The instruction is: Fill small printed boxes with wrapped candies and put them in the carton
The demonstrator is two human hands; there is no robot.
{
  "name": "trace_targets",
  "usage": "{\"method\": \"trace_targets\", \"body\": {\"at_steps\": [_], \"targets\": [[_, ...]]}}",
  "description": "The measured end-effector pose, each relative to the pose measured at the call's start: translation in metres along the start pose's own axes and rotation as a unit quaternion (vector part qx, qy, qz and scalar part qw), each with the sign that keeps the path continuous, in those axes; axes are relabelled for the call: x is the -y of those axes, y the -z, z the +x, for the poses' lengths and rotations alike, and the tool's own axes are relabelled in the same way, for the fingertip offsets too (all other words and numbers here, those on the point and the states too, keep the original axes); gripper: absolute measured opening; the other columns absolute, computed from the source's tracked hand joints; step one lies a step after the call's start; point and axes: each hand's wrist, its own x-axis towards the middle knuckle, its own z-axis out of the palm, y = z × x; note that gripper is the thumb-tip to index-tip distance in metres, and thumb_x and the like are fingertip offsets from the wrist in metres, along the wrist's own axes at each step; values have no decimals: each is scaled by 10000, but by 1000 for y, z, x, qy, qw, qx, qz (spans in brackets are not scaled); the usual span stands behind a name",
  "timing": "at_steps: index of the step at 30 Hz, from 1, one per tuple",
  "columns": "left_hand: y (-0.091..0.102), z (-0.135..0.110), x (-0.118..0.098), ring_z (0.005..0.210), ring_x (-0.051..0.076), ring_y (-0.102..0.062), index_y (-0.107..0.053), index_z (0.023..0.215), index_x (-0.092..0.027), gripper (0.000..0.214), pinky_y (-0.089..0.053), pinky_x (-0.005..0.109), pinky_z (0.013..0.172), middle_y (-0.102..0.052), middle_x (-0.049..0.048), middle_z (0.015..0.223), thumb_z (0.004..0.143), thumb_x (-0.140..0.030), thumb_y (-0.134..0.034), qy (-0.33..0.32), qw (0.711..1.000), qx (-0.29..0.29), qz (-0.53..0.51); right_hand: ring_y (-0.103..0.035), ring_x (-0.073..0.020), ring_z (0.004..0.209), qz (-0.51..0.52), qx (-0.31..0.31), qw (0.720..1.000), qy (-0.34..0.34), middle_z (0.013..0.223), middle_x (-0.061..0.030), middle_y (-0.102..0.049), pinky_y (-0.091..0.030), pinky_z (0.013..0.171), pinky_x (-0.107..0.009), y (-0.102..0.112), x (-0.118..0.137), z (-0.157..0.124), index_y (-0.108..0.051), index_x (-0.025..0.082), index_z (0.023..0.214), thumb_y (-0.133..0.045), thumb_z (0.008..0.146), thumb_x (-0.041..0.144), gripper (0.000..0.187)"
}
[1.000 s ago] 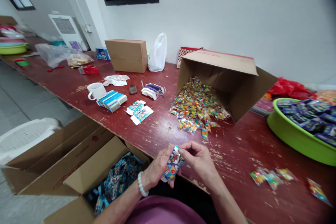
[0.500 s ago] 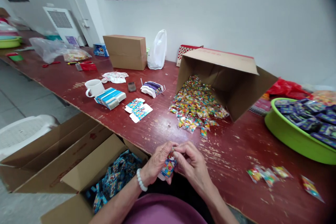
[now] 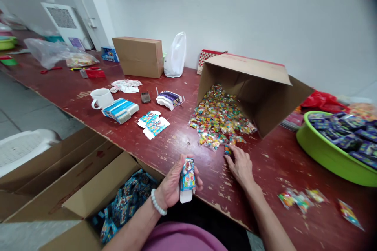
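Note:
My left hand point(image 3: 172, 183) is closed around a small blue printed candy box point(image 3: 187, 175), held upright over the table's front edge. A white flap sticks out from the bottom end of the box. Farther right, my right hand point(image 3: 242, 164) reaches forward over the table, its thumb and fingertips on a small candy packet point(image 3: 227, 150). That packet lies at the near edge of a heap of clear candy packets point(image 3: 219, 119), which spills from a tipped cardboard box point(image 3: 273, 98). Flattened blue cartons point(image 3: 154, 124) lie on the table to the left.
An open carton point(image 3: 97, 188) of filled blue boxes stands below on the left. At right are a green basin point(image 3: 321, 164) of dark packets and several loose candy packets point(image 3: 303, 200). A white mug point(image 3: 101, 98) and a blue-striped stack point(image 3: 120, 110) stand farther left.
My right hand has left the blue box and moved forward and right to a packet at the heap's edge. My left hand still holds the box, now turned with its printed face showing.

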Motion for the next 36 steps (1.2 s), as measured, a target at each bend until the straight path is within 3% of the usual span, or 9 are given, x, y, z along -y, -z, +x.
{"method": "trace_targets", "body": {"at_steps": [5,9,13,19,22,26,31,34,36], "targets": [[1,1,-4,755,233,-710,-504,1167,-219,395,-554,371,678,-695,46,881,818,-292,-674,13,1000,-8,14,-525,-314,1017,62,-28,997,-45,1025,-134,-691,-359,926,-442,-2,-8,0,-733,193,904,-611,793,440,297],[2,3,-7,679,170,-681,-548,1153,-195,425,-523,269,583,-716,81,972,808,-402,-684,-40,988,-93,119,-587,-252,791,179,-35,977,-108,829,-85,-694,-444,739,-361,7,7,-8,-706,172,852,-627,777,558,402],[-1,5,-10,603,110,-601,-629,1031,-167,416,-483,224,546,-708,34,896,798,-510,-663,-115,965,-134,191,-565,-169,583,307,20,940,-145,687,-8,-652,-441,551,-279,10,43,-39,-690,195,903,-676,752,569,403],[-11,10,-10,730,111,-615,-665,985,-153,449,-493,213,685,-677,-2,861,751,-534,-706,-197,957,-178,114,-525,-116,541,451,143,854,-216,660,12,-633,-405,504,-220,0,94,-91,-677,196,849,-766,728,478,319],[-13,7,-9,632,82,-594,-643,954,-167,390,-499,191,615,-647,-34,768,747,-484,-736,-205,958,-176,90,-502,-110,536,440,155,861,-201,629,18,-612,-391,511,-219,-5,101,-102,-654,190,792,-725,773,494,312],[-12,-1,-11,530,102,-601,-573,956,-196,381,-489,191,445,-629,-48,694,715,-410,-778,-150,973,-147,97,-491,-123,549,401,103,893,-178,612,15,-607,-392,529,-239,-9,100,-102,-632,188,728,-730,756,505,333],[-6,-11,-15,631,164,-680,-502,932,-197,378,-586,290,527,-672,-7,784,703,-297,-786,-97,980,-123,121,-483,-132,564,339,10,930,-141,609,18,-589,-405,555,-254,-1,94,-90,-635,182,708,-705,766,505,335],[0,-18,-14,617,172,-686,-468,917,-197,391,-568,268,506,-682,14,806,696,-253,-787,-41,983,-64,165,-515,-143,587,319,-16,940,-121,631,11,-603,-427,568,-260,6,92,-83,-642,173,719,-704,767,487,323],[3,-21,-11,593,178,-690,-487,962,-190,424,-550,248,482,-690,39,850,675,-224,-796,13,980,-8,200,-548,-156,609,307,1,946,-108,663,-4,-632,-445,584,-268,8,91,-80,-654,169,746,-688,789,466,302]]}}
